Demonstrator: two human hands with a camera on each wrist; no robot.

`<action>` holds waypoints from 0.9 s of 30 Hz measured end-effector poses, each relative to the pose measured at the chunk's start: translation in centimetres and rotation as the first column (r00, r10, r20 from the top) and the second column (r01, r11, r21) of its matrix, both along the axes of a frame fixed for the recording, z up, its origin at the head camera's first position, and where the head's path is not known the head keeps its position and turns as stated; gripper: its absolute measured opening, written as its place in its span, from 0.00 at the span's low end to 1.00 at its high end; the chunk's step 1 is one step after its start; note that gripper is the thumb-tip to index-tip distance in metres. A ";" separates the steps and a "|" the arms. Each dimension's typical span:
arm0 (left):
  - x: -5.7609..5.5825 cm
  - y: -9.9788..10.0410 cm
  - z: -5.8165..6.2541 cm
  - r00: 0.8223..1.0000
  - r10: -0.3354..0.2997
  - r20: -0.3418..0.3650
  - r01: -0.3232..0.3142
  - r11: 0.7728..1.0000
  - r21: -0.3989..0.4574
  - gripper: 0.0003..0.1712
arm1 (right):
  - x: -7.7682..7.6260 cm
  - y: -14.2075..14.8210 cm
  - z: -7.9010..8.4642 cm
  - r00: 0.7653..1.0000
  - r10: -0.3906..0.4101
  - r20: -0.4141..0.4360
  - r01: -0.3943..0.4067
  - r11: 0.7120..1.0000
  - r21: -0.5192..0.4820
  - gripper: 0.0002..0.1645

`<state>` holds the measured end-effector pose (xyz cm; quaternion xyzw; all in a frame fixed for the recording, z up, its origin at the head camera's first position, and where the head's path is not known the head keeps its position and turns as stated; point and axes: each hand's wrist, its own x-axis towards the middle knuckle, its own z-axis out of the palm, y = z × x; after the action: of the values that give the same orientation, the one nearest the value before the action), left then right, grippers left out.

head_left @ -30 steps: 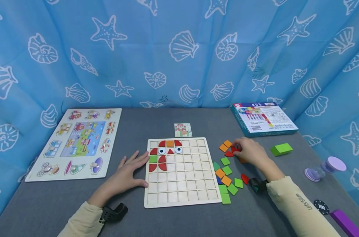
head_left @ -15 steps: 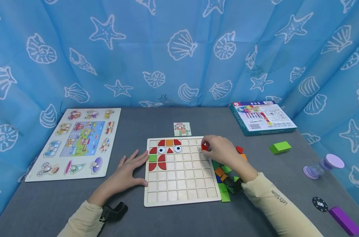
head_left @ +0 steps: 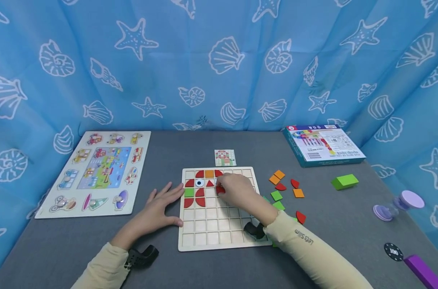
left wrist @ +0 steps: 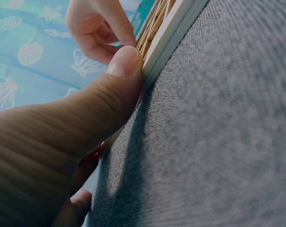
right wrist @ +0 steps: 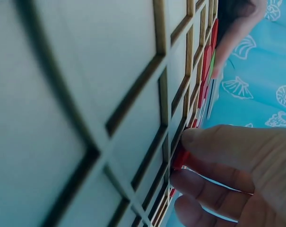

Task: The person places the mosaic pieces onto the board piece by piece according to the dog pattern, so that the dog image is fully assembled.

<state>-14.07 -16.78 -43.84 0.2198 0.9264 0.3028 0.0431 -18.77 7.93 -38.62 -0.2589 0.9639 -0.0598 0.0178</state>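
Observation:
A wooden grid board (head_left: 211, 226) lies on the grey table, its upper left cells filled with red, orange and green tiles and an eye tile (head_left: 199, 183). My left hand (head_left: 163, 206) rests along the board's left edge, fingers spread and thumb against the rim. Over the upper middle cells, my right hand (head_left: 237, 190) pinches a red tile (right wrist: 180, 158) between thumb and fingers, low at the grid. This hand hides part of the board, and the tile's full shape cannot be seen. A small picture card (head_left: 225, 157) lies just behind the board.
Loose orange tiles (head_left: 298, 193), red tiles (head_left: 301, 217) and green tiles (head_left: 276, 196) lie right of the board, partly under my right forearm. Farther right are a box (head_left: 324, 145), a green block (head_left: 344, 182), an hourglass-shaped object (head_left: 398, 205) and a purple block (head_left: 424, 271). A peg puzzle (head_left: 137, 192) lies left.
My right hand picked up a red tile from the loose pieces and carried it left, over the board's upper middle cells. My left hand stays at the board's left edge.

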 end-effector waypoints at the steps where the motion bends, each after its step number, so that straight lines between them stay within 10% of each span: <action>1: 0.0 0.0 0.0 1.000 0.001 0.001 -0.001 1.000 -0.001 0.56 | 0.0 -0.1 0.0 1.000 -0.007 0.005 0.007 1.000 -0.002 0.08; 27: 0.0 0.0 0.1 1.000 -0.005 0.000 0.005 1.000 0.003 0.56 | 0.2 3.0 0.5 0.988 -0.133 0.078 0.139 0.988 -0.073 0.14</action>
<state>-14.04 -16.82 -43.74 0.2224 0.9253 0.3041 0.0433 -18.61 10.94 -38.08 -0.1906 0.9750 -0.1078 0.0387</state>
